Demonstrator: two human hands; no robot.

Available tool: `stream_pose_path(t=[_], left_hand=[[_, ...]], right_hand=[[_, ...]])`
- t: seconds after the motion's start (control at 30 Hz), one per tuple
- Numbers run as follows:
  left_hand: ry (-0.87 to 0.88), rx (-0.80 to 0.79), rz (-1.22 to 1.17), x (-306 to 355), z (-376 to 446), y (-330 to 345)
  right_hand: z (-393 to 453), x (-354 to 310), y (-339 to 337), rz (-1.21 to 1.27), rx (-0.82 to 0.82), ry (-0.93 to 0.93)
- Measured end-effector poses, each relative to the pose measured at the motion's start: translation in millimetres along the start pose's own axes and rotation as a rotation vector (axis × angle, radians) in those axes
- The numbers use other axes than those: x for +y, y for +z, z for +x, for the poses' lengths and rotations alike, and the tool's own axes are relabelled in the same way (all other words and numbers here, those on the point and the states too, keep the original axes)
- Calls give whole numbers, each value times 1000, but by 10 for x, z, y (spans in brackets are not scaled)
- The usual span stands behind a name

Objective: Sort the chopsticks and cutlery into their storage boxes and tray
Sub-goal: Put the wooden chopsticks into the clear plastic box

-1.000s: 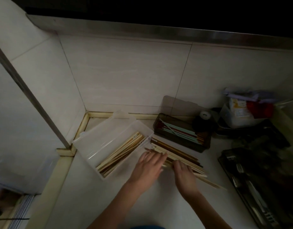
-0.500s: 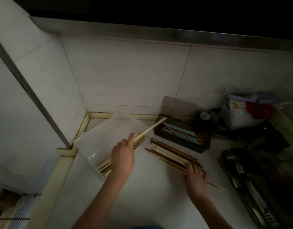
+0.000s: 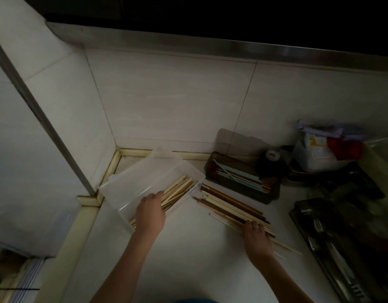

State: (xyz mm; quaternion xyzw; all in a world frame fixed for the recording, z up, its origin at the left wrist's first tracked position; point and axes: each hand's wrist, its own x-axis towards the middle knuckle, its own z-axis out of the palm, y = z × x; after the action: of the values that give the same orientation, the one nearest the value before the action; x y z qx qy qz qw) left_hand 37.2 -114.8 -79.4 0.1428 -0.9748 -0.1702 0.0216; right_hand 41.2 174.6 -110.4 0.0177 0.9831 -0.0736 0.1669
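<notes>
While both hands' finger states are unclear, dark box (image 3: 243, 179), cutlery tray (image 3: 341, 254) and containers (image 3: 315, 154) crowd the right.

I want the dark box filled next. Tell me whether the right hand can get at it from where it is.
Probably yes. The right hand rests on the loose chopsticks; the dark box lies open-topped just beyond that pile, nothing standing between.

Dim light is falling over a pale counter (image 3: 184, 254) in a corner. Large pale tiles (image 3: 166, 101) are covering the back wall, with a metal strip (image 3: 210, 45) running along under darkness above. A metal trim (image 3: 35, 106) is slanting down the left wall. Yellowed sealant (image 3: 131, 152) is lining the counter's edge.
</notes>
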Motion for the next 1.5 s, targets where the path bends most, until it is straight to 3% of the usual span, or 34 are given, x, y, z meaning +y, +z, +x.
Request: stream_pose_path(t=[0.17,0.3,0.37,0.5,0.63,0.8,0.9,1.0,1.17,1.33,1.5], left_hand=[[323,162,-175,275,-118,18],[590,66,-109,623,-239,34],[603,7,-76,738,-271,68],[553,-70,-14,753,-300,99],[421,-18,-93,588,-252,3],[178,109,-276,370,-140,-104],[-11,226,-300,254,-112,-152],[-156,157,-216,93,-80,-131],[-185,8,-98,-33,-96,-65],[-199,-63,-164,-51,-29,0],[-227,-28,-256,-84,-10,39]], right_hand=[[-91,-128,-95,241,128,-61],[-78,-424,-253,143,328,-329],[-98,-560,-337,135,394,-427],[-80,-602,-294,104,495,-558],[-85,-409,-216,179,605,-386],[-47,5,-15,128,304,-64],[-69,133,39,70,203,-35],[-61,153,39,41,158,-4],[-12,122,22,-5,121,8],[15,92,25,-71,108,7],[-15,109,89,-209,149,-39]])
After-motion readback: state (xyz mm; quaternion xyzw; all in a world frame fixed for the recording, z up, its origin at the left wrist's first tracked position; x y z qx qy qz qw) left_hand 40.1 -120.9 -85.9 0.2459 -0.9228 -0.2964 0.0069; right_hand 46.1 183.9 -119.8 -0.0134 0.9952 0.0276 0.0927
